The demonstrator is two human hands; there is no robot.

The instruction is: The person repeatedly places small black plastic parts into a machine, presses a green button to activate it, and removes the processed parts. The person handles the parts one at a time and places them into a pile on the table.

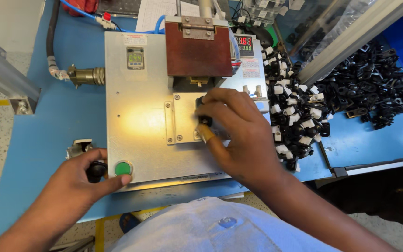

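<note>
Now right hand (239,135) pinching small black plastic part (204,111) on metal fixture plate (185,116), left hand (78,179) curled, thumb beside green button (123,168).

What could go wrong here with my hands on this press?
Right hand has its fingers on the small black part seated on the fixture plate, just below the brown press head. Left hand has its thumb beside the green button, so a cycle could pinch fingers. The part might also sit crooked.
</note>
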